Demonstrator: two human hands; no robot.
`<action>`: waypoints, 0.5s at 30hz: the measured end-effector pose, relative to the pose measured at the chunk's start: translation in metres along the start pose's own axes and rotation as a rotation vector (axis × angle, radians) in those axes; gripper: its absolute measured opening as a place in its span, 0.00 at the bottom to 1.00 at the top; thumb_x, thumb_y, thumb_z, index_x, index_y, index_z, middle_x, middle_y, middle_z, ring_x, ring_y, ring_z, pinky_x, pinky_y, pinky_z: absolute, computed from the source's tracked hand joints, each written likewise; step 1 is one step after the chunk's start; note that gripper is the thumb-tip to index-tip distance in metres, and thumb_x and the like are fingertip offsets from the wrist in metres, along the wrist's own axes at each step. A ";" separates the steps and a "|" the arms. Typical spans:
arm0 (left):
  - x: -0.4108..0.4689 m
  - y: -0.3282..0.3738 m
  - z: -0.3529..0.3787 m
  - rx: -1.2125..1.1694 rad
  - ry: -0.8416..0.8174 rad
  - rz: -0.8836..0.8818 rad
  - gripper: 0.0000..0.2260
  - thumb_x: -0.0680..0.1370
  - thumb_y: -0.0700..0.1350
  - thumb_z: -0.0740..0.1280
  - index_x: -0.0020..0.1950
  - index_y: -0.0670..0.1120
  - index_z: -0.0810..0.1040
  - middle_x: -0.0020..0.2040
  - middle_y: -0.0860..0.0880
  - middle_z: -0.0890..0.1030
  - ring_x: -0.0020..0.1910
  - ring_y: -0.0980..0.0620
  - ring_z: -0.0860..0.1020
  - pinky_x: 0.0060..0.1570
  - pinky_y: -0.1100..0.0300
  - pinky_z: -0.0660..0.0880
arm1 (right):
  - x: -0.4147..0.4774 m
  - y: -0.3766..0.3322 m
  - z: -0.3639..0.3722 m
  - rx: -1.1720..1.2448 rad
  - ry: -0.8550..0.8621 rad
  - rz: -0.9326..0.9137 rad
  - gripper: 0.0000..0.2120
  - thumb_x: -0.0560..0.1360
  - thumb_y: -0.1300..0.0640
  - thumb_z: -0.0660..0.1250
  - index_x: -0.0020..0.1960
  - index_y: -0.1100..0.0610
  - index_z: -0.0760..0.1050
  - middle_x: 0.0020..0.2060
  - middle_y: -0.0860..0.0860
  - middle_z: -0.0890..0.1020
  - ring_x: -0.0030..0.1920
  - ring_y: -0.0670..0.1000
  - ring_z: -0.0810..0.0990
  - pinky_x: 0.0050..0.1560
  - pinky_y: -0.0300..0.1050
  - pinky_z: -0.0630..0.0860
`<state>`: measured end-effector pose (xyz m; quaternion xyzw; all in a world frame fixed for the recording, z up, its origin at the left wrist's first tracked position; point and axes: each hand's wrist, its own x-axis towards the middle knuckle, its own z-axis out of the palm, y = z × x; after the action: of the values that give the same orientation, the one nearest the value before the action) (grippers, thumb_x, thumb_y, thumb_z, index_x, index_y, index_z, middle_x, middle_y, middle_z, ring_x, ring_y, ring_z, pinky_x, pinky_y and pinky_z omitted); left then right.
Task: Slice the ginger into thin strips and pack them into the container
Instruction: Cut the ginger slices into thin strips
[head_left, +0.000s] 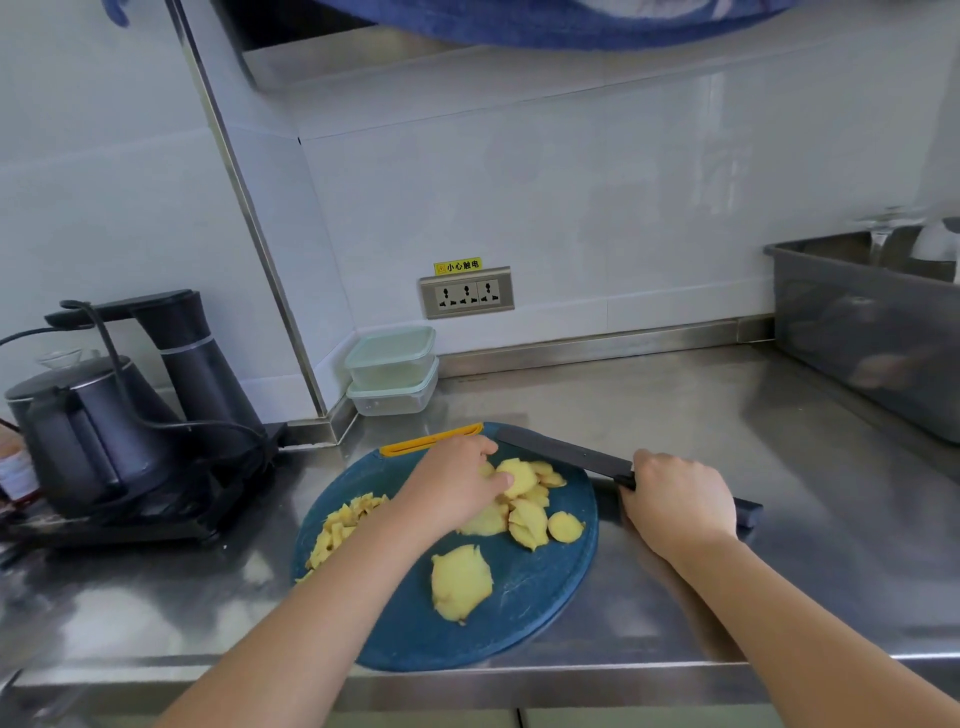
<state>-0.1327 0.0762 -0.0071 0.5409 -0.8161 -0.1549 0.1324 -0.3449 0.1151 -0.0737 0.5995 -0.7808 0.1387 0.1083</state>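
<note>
**Stacking the ginger slices for the next cut**

The ginger slices (527, 506) lie in a loose heap on the far half of the round cutting board (519, 623), which sits at the front edge of the steel surface (675, 405). A larger uncut ginger piece (461, 579) rests nearer the front of the board, and a pile of smaller cut bits (340, 525) lies along its left side.

The left hand (457, 483) is curled over the heap, thumb against the top slice, holding it. The right hand (675, 499) is wrapped round the handle of the knife (561, 452), whose dark blade lies low across the board's far right rim, off the ginger.

The step in hand looks like gathering slices into a stack before cutting strips. To do it well, lay a few slices flat and overlapping, not a tall pile that can slide. Keep the left fingertips tucked back with the knuckles guiding the blade, and cut narrow, even strips. Wet ginger is probably slippery, so press firmly.

The stacked containers (392, 369) stand well apart at the back edge by the wall corner, lids on; one must be opened before packing. A kettle (78, 415) stands at the left, and a grey bin (872, 332) at the back right.
</note>
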 end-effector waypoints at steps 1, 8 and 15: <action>0.009 0.001 0.005 -0.019 0.004 -0.022 0.24 0.77 0.51 0.67 0.71 0.47 0.69 0.67 0.49 0.73 0.64 0.52 0.72 0.62 0.59 0.68 | 0.000 0.000 0.000 0.003 -0.004 0.006 0.08 0.79 0.50 0.57 0.45 0.53 0.65 0.45 0.50 0.80 0.44 0.54 0.79 0.37 0.44 0.67; 0.014 0.000 0.024 0.019 0.169 0.007 0.10 0.74 0.50 0.71 0.51 0.46 0.79 0.49 0.52 0.76 0.50 0.54 0.72 0.47 0.62 0.67 | 0.001 0.001 0.003 0.012 -0.016 0.019 0.06 0.78 0.53 0.58 0.44 0.53 0.64 0.46 0.51 0.81 0.46 0.55 0.80 0.37 0.44 0.66; -0.026 -0.024 -0.003 -0.240 0.015 -0.034 0.11 0.78 0.47 0.66 0.61 0.52 0.77 0.42 0.55 0.79 0.38 0.59 0.77 0.39 0.65 0.71 | 0.002 0.001 0.005 0.013 -0.004 0.023 0.06 0.78 0.53 0.58 0.44 0.53 0.65 0.45 0.50 0.81 0.45 0.55 0.80 0.37 0.44 0.66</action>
<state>-0.1015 0.0914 -0.0152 0.5359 -0.7815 -0.2495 0.1997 -0.3465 0.1121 -0.0778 0.5916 -0.7868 0.1438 0.1010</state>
